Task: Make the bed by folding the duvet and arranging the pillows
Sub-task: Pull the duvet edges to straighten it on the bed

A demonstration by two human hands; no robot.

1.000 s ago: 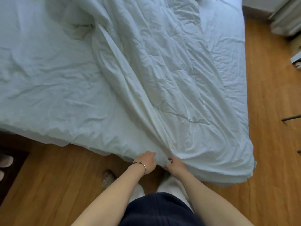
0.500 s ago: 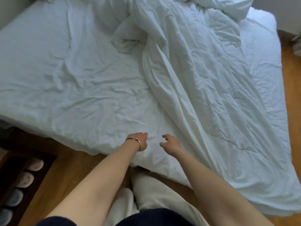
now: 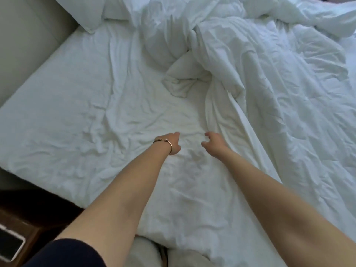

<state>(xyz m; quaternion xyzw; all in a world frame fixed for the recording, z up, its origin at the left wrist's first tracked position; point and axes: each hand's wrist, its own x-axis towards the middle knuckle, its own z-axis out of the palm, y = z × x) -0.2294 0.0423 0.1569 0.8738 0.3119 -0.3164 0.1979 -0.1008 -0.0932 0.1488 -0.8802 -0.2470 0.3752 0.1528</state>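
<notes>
- The duvet [image 3: 269,89] lies bunched over the right half of the bed, with a twisted corner [image 3: 181,81] flopped toward the middle and its near edge running down past my right arm
- It looks white, soft and heavily creased, with deep folds that hide where the real hem sits
- My left hand [image 3: 172,143], bangle [image 3: 165,142] at the wrist, reaches out over the bare sheet [image 3: 77,112]; its fingers are mostly hidden behind the hand, so I cannot tell how they lie, and I see nothing held
- My right hand [image 3: 213,143] hangs just beside the duvet's edge, fingers loosely curled, pinching nothing
- I judge the step in hand is reaching for that twisted corner; to do it well I want to take the true corner, not a loose fold, and untwist it before pulling across
- A pillow [image 3: 100,14] sits at the top left by the headboard [image 3: 28,45], not yet arranged
- A phone [image 3: 9,245] rests on the dark stand at lower left
</notes>
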